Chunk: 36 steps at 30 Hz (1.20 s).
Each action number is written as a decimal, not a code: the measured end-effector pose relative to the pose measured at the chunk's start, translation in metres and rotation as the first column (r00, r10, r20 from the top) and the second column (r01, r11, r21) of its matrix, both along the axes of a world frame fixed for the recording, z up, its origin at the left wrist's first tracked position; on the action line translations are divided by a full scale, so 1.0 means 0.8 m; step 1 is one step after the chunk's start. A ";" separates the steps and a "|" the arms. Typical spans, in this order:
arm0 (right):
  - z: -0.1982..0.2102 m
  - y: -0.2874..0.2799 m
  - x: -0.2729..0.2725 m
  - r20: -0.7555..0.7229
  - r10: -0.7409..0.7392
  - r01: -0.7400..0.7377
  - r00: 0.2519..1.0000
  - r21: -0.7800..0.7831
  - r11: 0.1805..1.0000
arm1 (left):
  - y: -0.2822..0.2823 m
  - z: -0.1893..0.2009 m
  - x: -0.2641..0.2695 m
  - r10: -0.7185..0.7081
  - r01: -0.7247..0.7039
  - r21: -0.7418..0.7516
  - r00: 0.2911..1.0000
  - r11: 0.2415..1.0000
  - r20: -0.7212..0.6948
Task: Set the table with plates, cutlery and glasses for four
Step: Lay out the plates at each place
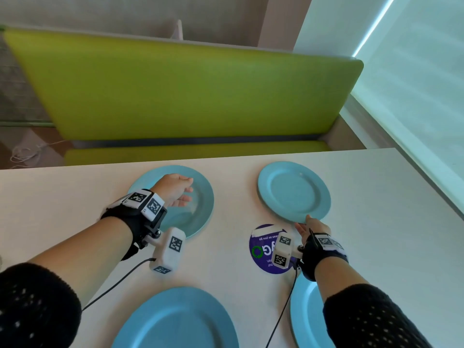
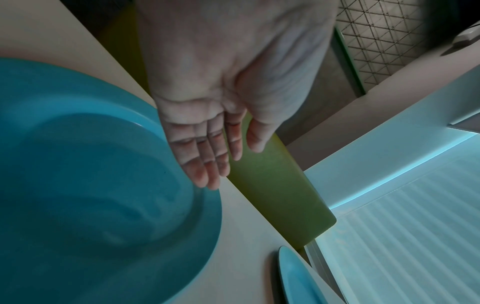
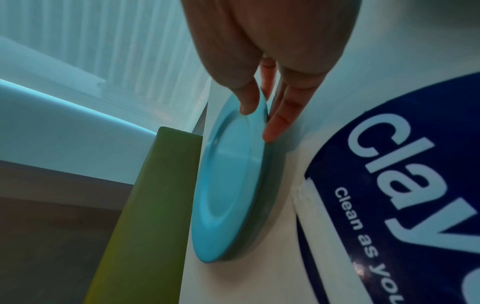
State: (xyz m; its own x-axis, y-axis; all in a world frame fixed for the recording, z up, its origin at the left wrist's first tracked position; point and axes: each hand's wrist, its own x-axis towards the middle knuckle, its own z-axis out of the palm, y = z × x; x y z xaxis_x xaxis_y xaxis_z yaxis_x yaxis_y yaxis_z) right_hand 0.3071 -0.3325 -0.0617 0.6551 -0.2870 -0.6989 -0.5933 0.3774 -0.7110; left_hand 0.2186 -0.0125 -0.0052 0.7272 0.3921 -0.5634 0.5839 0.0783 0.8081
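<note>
Pale matte surface (image 1: 376, 222): four round, smooth blue plates out; no cutlery or glasses seen, both left to do.
Far-left plate (image 1: 198, 217) under left hand (image 1: 175, 190), fingers straight, holding nothing.
Far-right plate (image 1: 293, 192): near rim pinched in right hand (image 1: 310, 228) grip.

Bare counter (image 1: 376, 209) strip between far plates (image 1: 293, 192) and near plates (image 1: 180, 320); left and right margins open; green bench back (image 1: 175, 89) blocks far side.
</note>
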 end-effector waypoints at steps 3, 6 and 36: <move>-0.001 0.007 0.001 0.001 0.042 -0.042 0.999 -0.111 0.993 | 0.001 0.000 0.001 -0.005 0.005 0.008 1.000 1.000 -0.004; -0.003 0.013 0.006 -0.003 0.040 -0.039 0.999 -0.228 0.973 | 0.001 -0.001 0.002 -0.007 0.007 0.001 1.000 1.000 -0.001; 0.028 0.027 -0.040 -0.076 0.084 -0.100 0.993 -0.231 0.968 | -0.018 0.010 -0.057 0.013 -0.014 -0.019 1.000 1.000 -0.006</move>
State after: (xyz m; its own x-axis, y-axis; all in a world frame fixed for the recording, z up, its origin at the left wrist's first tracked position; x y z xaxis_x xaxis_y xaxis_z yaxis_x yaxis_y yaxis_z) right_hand 0.2747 -0.3107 -0.0393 0.6415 -0.3884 -0.6615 -0.6659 0.1463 -0.7316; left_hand 0.1729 -0.0269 0.0029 0.7185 0.3908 -0.5754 0.5875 0.1018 0.8028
